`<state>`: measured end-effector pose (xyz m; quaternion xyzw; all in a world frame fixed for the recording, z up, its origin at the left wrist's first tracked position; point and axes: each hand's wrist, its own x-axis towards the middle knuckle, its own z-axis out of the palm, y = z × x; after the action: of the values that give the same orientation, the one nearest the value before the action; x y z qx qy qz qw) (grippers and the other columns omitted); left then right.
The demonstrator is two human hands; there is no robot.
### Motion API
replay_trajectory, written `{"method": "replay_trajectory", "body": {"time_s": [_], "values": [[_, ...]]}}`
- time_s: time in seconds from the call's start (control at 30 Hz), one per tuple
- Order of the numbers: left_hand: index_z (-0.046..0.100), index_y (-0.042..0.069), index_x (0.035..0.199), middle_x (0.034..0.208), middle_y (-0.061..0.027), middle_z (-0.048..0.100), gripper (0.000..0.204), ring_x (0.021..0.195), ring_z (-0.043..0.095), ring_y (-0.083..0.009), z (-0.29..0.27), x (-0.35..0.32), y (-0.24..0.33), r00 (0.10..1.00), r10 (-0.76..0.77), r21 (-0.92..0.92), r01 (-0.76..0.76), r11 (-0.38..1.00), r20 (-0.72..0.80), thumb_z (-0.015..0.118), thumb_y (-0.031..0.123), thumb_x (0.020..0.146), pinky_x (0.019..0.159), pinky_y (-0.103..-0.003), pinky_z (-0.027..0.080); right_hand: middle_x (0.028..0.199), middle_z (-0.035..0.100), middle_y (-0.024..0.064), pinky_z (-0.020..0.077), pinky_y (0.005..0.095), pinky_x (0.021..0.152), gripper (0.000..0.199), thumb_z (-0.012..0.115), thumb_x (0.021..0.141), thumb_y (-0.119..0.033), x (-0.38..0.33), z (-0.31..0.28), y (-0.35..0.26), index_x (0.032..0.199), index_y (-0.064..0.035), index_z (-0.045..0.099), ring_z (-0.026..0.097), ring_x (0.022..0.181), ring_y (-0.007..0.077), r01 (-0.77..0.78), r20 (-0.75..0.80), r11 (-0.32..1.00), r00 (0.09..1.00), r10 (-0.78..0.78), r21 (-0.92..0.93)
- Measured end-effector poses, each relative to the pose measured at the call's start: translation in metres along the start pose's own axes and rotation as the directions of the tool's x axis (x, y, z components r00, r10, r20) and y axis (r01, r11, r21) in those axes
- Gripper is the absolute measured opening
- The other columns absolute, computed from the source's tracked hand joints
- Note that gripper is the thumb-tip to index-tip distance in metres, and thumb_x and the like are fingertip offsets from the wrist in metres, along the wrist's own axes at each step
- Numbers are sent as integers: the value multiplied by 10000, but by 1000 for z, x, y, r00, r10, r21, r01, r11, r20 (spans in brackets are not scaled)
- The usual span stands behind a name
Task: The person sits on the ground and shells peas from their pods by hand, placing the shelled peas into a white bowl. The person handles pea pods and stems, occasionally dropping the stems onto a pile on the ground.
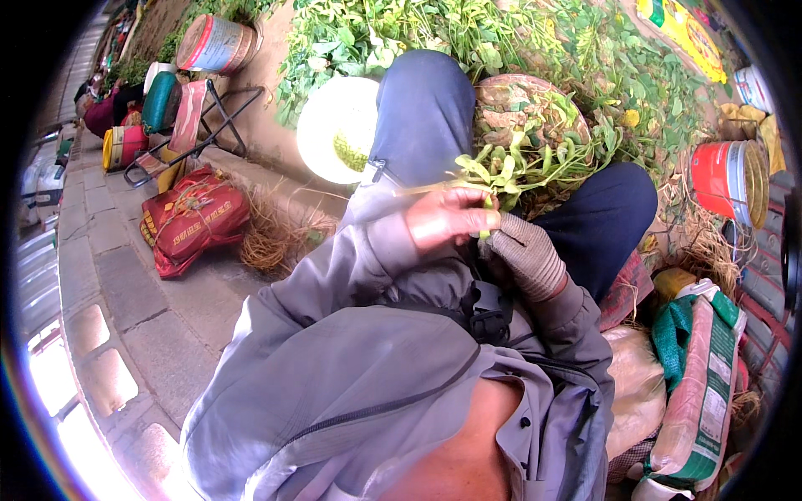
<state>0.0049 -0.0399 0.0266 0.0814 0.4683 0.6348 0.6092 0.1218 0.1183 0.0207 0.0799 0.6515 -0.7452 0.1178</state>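
Observation:
In front of my lap, my bare left hand (449,220) pinches a slim green bean pod (486,214) between thumb and fingers. My right hand (528,254), in a grey knitted glove, is closed right beside it, touching the left fingertips. From between the hands a leafy bean plant (514,171) with plump green pods spreads up and to the right, over the gap between my knees; the glove hides its lower stem. A white bucket (316,138) stands left of my raised knee, with green pods inside.
A large heap of uprooted bean plants (359,37) covers the ground ahead. Beyond my hands lies a round reddish container (510,93) with leaves. To the left are a red bag (196,221) and a folding stool (188,125); to the right, a red bucket (717,185) and packed sacks (697,392).

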Motion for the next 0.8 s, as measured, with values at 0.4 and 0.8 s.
{"method": "replay_trajectory", "body": {"time_s": [0.4,0.8], "values": [[615,34,1058,851,-16,592,172,677,555,-93,1,0,-5,992,87,-11,-88,996,-92,589,144,929,625,-228,495,831,577,140,500,360,613,154,617,759,10,-1,-6,12,910,-1,592,602,704,306,96,-39,974,994,-106,-205],[581,34,924,718,-60,554,165,585,524,-138,-4,5,-4,997,-38,-202,24,979,-63,463,148,906,450,-258,421,933,657,182,539,393,695,300,625,866,-152,7,-4,-34,1133,-42,545,665,801,345,9,-359,734,868,-342,-679]]}}
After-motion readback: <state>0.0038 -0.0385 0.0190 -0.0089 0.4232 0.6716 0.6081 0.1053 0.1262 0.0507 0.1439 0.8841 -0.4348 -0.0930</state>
